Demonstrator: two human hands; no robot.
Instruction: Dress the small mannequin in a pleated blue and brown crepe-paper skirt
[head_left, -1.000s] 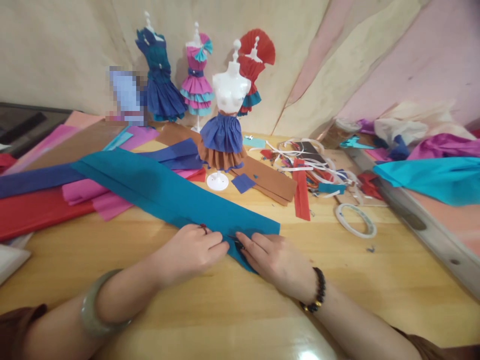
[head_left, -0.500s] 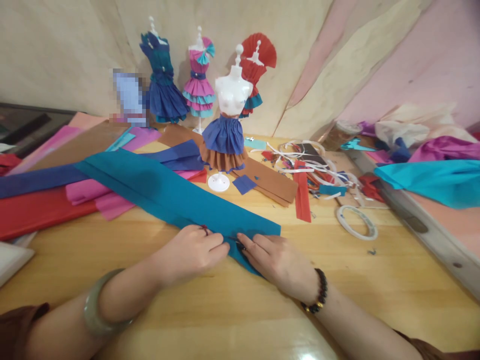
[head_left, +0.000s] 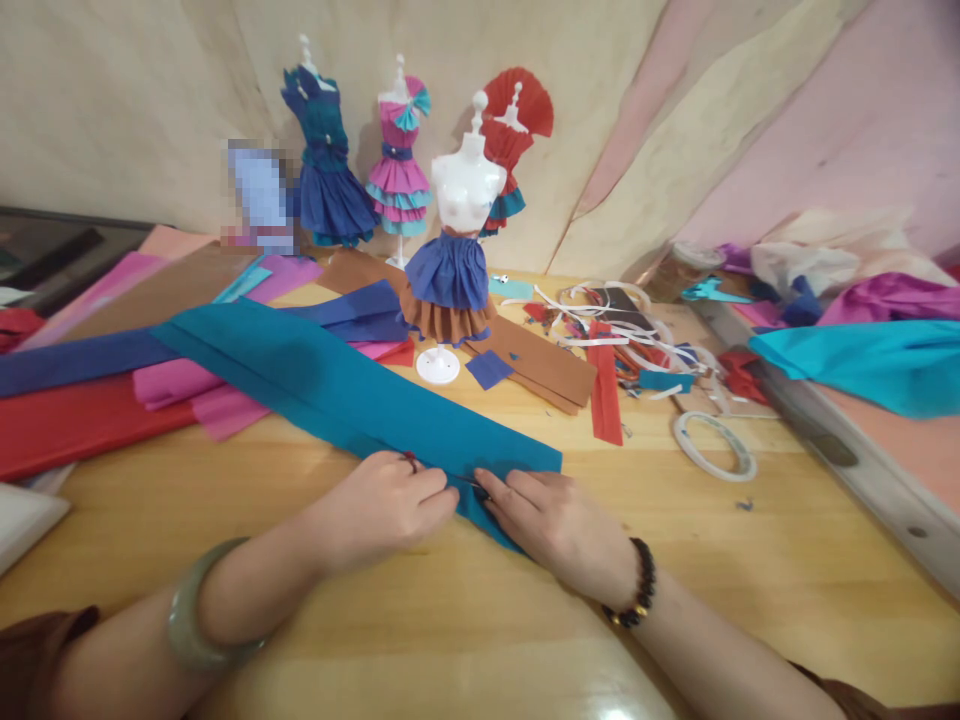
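Note:
A long strip of teal crepe paper lies slantwise over the table, creased lengthwise near its lower edge. My left hand is closed on that lower edge, thumb and fingers pinched together. Close beside it, my right hand is closed on what look like small scissors. Their dark handle and a thin blade end show between the two hands, at the crease; the rest is hidden under my fingers. Past the strip stands a white mannequin in a blue and brown ruffled skirt.
Three dressed mannequins stand by the wall, one in a pink dress. Red crepe paper lies at left. Brown paper, white ribbon scraps and a tape roll are at right, near a grey metal edge.
Hardly anything differs. Both hands keep their places on the teal paper, and slightly more of the thin blade shows between them.

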